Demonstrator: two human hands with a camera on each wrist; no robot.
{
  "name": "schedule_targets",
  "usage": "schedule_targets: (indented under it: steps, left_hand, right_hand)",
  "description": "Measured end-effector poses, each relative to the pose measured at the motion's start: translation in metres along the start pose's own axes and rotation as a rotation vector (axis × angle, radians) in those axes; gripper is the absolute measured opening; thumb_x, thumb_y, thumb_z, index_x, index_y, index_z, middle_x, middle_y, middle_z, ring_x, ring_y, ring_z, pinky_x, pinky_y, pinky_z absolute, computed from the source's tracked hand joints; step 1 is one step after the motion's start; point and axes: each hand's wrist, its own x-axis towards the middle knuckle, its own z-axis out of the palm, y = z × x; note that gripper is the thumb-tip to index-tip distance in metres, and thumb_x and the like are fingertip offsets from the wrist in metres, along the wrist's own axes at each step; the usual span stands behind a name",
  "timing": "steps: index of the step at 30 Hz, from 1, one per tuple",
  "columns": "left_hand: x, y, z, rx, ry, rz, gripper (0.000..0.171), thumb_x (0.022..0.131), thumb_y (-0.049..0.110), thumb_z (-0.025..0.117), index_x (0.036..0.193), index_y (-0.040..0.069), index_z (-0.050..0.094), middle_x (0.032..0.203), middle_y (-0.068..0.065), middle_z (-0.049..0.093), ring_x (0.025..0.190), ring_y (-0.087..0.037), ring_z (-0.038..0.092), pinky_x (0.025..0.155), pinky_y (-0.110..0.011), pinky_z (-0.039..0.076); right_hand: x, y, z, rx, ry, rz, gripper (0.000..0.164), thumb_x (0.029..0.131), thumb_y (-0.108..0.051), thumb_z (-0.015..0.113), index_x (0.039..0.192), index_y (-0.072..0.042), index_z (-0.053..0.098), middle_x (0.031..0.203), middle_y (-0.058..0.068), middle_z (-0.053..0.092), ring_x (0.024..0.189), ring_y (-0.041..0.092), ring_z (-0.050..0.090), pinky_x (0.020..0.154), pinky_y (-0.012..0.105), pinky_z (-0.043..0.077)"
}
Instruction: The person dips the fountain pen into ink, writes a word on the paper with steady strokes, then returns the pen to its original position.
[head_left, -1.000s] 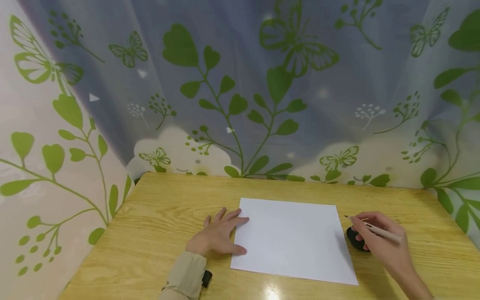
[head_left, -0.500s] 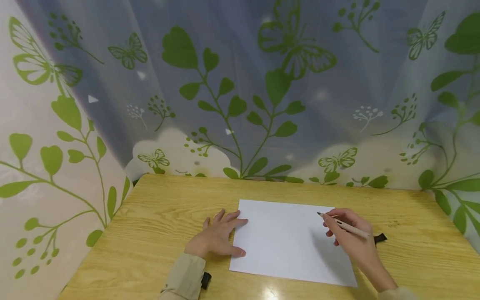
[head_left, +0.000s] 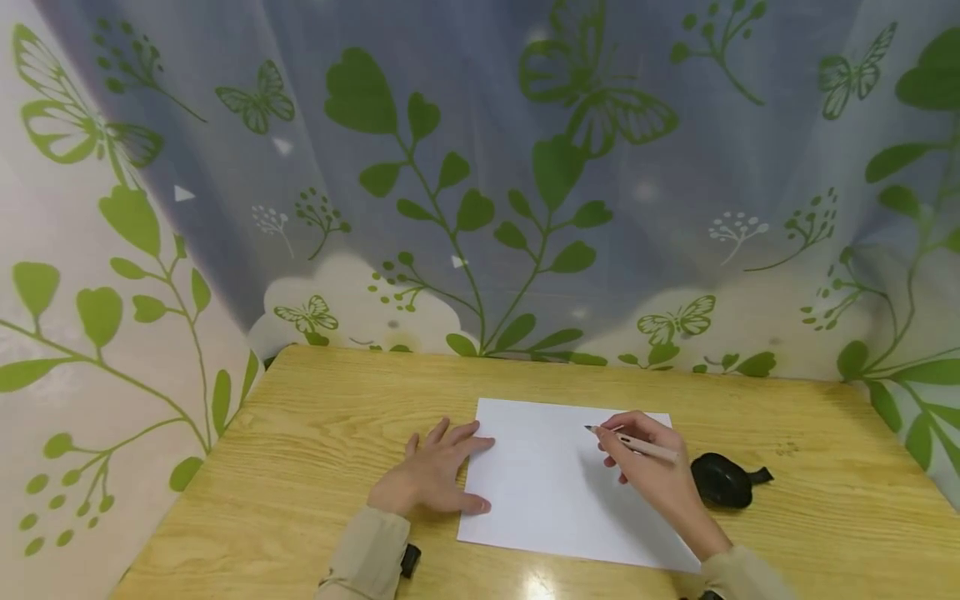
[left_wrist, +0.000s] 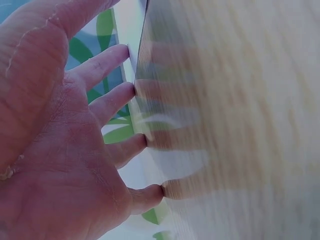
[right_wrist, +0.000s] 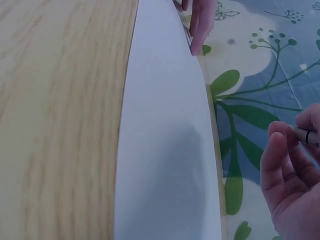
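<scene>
A white sheet of paper (head_left: 536, 492) lies on the wooden table. My left hand (head_left: 423, 479) is spread at its left edge, with thumb and forefinger resting on the paper. In the left wrist view, the fingertips of that hand (left_wrist: 80, 135) meet the shiny tabletop. Over the upper right part of the sheet, my right hand (head_left: 648, 462) pinches a pale pencil (head_left: 648, 448), its dark tip pointing left. Below it a shadow falls on the paper. The right wrist view shows the right hand (right_wrist: 292, 185) raised above the sheet (right_wrist: 162, 100), with part of the pencil barrel (right_wrist: 306, 135) visible.
A black rounded object (head_left: 723, 482) with a short tab lies right of the paper. Behind the table (head_left: 360, 392) hangs a curtain (head_left: 480, 283) printed with green leaves and butterflies. Another printed curtain (head_left: 75, 400) covers the left side.
My right hand has moved left with the pencil, from beside the paper to over its upper right part, uncovering the black object. The left hand stays in place.
</scene>
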Motion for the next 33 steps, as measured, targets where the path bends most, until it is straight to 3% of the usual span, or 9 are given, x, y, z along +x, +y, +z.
schedule_targets:
  steps: [8, 14, 20, 33]
  left_hand:
    - [-0.001, 0.001, 0.001, 0.016, 0.006, 0.001, 0.083, 0.084, 0.051, 0.080, 0.154, 0.027, 0.043, 0.171, -0.001, 0.025, 0.158, -0.044, 0.012, 0.117, -0.081, 0.009]
    - [-0.001, 0.002, 0.000, 0.012, 0.030, 0.003, 0.075, 0.082, 0.049, 0.083, 0.144, 0.025, 0.049, 0.169, -0.003, 0.028, 0.156, -0.047, 0.016, 0.115, -0.082, 0.012]
    - [-0.001, 0.004, -0.001, 0.017, 0.028, -0.010, 0.071, 0.080, 0.048, 0.085, 0.138, 0.026, 0.051, 0.168, -0.003, 0.030, 0.156, -0.047, 0.018, 0.114, -0.082, 0.014]
    - [0.000, 0.003, -0.001, 0.045, 0.041, -0.009, 0.072, 0.079, 0.053, 0.083, 0.138, 0.026, 0.051, 0.167, -0.003, 0.032, 0.154, -0.047, 0.022, 0.113, -0.082, 0.019]
  right_hand:
    - [0.007, -0.001, 0.022, 0.043, -0.052, 0.001, 0.020, 0.093, -0.024, 0.076, 0.102, -0.006, 0.069, 0.089, 0.020, 0.075, 0.068, 0.025, 0.072, 0.052, 0.032, 0.058]
    - [0.010, -0.001, 0.035, 0.075, -0.078, -0.012, 0.021, 0.092, -0.023, 0.078, 0.101, -0.005, 0.070, 0.087, 0.018, 0.074, 0.066, 0.019, 0.070, 0.050, 0.030, 0.056]
    - [0.013, -0.003, 0.045, 0.080, -0.105, 0.000, 0.022, 0.090, -0.025, 0.080, 0.099, -0.006, 0.070, 0.085, 0.022, 0.072, 0.067, 0.022, 0.071, 0.051, 0.030, 0.056]
    - [0.024, 0.002, 0.072, 0.094, -0.132, 0.038, 0.018, 0.089, -0.021, 0.081, 0.094, -0.008, 0.070, 0.080, 0.017, 0.073, 0.065, 0.020, 0.070, 0.051, 0.029, 0.055]
